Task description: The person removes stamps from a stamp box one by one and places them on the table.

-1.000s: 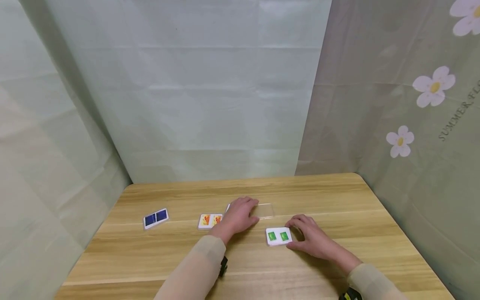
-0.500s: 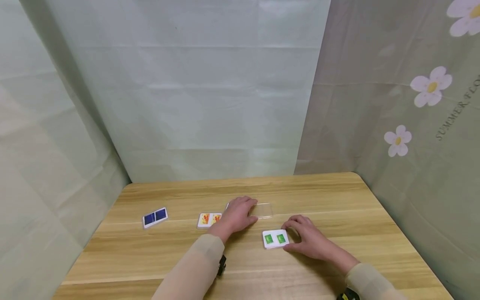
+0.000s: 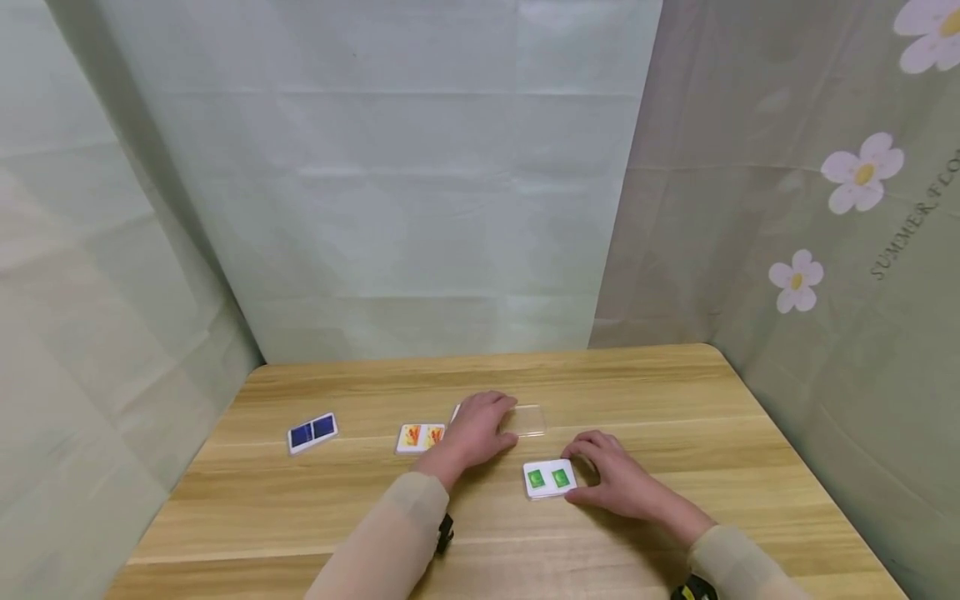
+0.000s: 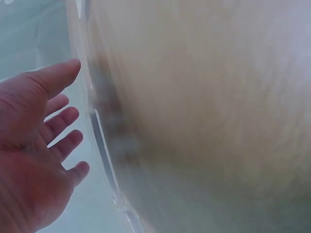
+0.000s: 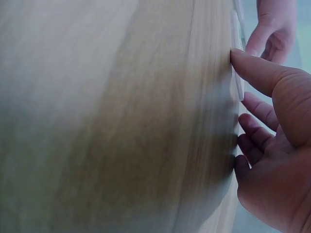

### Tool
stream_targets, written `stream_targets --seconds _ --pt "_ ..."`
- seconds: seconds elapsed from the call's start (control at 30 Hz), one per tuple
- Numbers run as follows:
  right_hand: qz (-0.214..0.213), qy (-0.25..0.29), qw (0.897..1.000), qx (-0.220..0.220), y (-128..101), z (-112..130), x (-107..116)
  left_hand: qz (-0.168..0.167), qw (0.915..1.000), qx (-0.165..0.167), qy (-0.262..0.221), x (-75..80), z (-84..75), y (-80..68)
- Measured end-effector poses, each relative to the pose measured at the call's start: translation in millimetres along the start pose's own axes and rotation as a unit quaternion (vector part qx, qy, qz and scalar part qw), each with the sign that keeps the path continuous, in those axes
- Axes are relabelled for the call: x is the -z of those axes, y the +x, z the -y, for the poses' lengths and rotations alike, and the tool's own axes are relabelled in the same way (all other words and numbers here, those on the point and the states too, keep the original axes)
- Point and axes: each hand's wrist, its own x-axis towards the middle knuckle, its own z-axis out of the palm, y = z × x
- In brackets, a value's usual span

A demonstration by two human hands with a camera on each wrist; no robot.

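My right hand [image 3: 617,482] grips the right end of a white card in a clear plastic sleeve or case [image 3: 549,481], printed with two green pictures. Its thumb [image 5: 257,70] is at the near corner, with the index finger at the far one; the card lies flat, near the table surface. My left hand [image 3: 474,429] hovers with relaxed fingers over the left part of a clear plastic rectangle [image 3: 531,422]. Seen from the left wrist, those fingers [image 4: 60,121] stand apart from the clear edge [image 4: 104,150]. The left hand hides what lies under it.
A white card with two orange pictures [image 3: 420,438] lies just left of my left hand. Farther left is a tilted card with two dark blue pictures [image 3: 312,432]. Everything rests on a wooden table [image 3: 375,517], with hanging cloth [image 3: 435,208] behind and at both sides.
My right hand has drawn the green-picture card a little left and toward me, then nearly stopped. The left hand has stayed in place.
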Motion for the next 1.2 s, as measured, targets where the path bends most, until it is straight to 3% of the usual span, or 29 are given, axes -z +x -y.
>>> stream_targets --seconds 0.37,0.83,1.2 --pt "-0.014 -0.008 1.0 0.012 0.8 0.7 2.2 -0.026 0.9996 -0.01 -0.005 5.4 -13.1 -18.6" --pt "-0.025 -0.013 1.0 0.014 1.5 1.5 2.3 -0.01 0.9995 -0.012 -0.028 7.5 -29.1 -43.9" --pt "-0.023 -0.012 1.0 0.015 -1.5 1.3 -3.6 0.027 0.9982 -0.037 -0.038 -6.2 -37.8 -60.1"
